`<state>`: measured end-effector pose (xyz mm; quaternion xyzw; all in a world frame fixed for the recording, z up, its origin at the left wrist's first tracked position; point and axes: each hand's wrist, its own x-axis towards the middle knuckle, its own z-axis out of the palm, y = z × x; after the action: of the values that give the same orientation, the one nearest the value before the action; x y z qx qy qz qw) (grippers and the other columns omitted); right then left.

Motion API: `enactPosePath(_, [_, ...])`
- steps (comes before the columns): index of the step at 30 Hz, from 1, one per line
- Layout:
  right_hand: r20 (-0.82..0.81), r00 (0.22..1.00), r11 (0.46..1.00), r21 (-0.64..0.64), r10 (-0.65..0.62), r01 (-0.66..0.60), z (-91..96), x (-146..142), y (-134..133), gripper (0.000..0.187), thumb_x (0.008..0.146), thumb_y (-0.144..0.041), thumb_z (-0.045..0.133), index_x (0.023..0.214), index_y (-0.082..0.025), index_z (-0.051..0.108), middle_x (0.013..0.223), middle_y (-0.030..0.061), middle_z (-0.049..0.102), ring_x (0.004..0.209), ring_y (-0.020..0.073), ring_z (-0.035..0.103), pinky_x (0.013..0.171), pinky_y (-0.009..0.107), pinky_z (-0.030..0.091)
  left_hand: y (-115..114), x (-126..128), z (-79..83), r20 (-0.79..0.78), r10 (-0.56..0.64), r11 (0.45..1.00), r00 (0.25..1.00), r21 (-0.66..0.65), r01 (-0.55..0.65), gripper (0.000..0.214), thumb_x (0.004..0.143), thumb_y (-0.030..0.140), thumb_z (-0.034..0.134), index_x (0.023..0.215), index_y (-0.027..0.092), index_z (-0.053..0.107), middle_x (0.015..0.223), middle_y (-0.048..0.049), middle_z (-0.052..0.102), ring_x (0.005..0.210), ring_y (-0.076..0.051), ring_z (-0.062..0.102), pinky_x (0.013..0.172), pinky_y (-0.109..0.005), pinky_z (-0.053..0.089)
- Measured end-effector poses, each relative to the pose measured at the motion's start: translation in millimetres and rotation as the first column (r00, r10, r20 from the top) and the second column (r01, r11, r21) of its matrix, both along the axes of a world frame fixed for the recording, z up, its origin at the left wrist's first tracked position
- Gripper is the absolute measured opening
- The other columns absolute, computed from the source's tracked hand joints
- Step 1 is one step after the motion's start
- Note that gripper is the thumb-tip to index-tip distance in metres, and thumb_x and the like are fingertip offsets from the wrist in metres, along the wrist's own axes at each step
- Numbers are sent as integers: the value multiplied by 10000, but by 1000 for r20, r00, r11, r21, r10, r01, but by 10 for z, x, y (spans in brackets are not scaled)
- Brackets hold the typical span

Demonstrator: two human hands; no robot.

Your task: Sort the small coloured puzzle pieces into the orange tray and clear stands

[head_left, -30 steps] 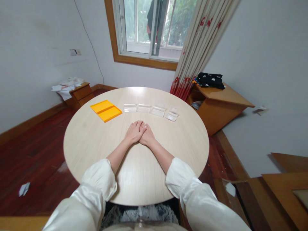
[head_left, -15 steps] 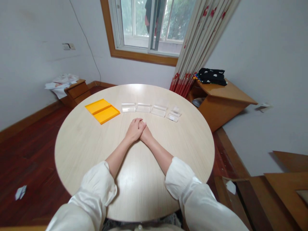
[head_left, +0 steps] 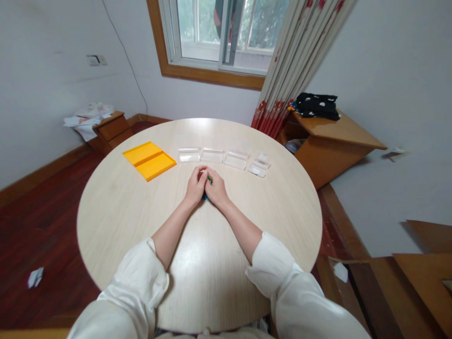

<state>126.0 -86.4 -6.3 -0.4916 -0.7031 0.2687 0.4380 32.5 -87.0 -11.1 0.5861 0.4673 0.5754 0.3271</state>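
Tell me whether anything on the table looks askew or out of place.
The rightmost clear box sits turned out of line with the other three clear boxes in the row. The yellow tray also lies at an angle. Nothing looks spilled or damaged.

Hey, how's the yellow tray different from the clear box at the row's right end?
The yellow tray is opaque; the clear box is see-through. The tray is far larger and split into two compartments; the box is small. The tray ends the row on the left, the box on the right. Both lie flat on the round table.
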Motion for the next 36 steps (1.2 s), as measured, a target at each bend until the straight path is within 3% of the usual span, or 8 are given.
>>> enactPosePath(6, [-75,980,973,-156,-184,171,-22,60,93,420,863,-174,335,1196,-139,588,1270,82,597,1208,152,519,1070,301,357,98,-91,-78,206,70,995,976,-81,-54,390,874,537,387,1036,200,497,1027,-81,601,1055,-189,584,967,-365,445])
enactPosePath(12, [-20,990,970,-204,-140,133,-17,44,97,433,904,-225,331,1256,-114,557,1327,113,555,1262,169,480,1088,310,329,130,-83,-115,237,-10,985,971,-166,50,401,893,531,350,1125,216,439,1135,-94,567,1114,-177,567,1009,-367,422])
enactPosePath(18, [-267,959,975,-218,-96,37,-140,-8,149,397,894,-303,395,1212,-165,588,1291,94,592,1222,182,522,1065,363,373,79,-47,-59,262,-115,969,958,-184,167,444,881,561,324,1158,224,409,1172,-104,577,1132,-182,571,980,-348,451])
enactPosePath(23, [-576,812,967,-247,-93,-64,-221,-43,228,395,852,-350,481,1174,-159,607,1192,90,646,1177,190,559,1040,365,410,63,-80,-16,272,-177,949,946,-206,237,503,873,589,280,1194,226,417,1202,-105,579,1134,-185,577,977,-347,452])
enactPosePath(27, [-791,603,952,-252,-100,-174,-166,-3,233,350,810,-316,518,1094,-137,617,1066,82,689,1102,172,611,1018,344,441,78,-125,3,334,-180,948,925,-192,254,524,848,617,300,1149,221,464,1136,-101,613,1122,-200,586,972,-366,452])
enactPosePath(31, [-868,477,962,-232,-138,-144,-64,93,217,247,786,-261,526,979,-140,622,874,47,714,924,145,672,975,343,483,116,-231,13,371,-56,988,927,-116,106,433,830,575,385,1020,209,517,1073,-91,626,1063,-203,604,978,-383,445])
enactPosePath(34, [-841,502,957,-278,-199,-86,-49,138,240,190,781,-234,527,912,-147,632,796,26,709,855,130,677,959,347,496,168,-334,3,202,95,995,975,-39,-89,391,843,549,401,956,207,551,1085,-92,627,1088,-213,573,1015,-394,409])
enactPosePath(36, [-808,543,947,-313,-228,-68,-75,139,270,179,782,-225,524,895,-148,640,793,25,709,865,130,676,965,352,492,207,-374,-8,18,111,993,994,-34,-110,402,869,531,379,1025,209,562,1179,-104,606,1170,-225,525,1065,-418,348])
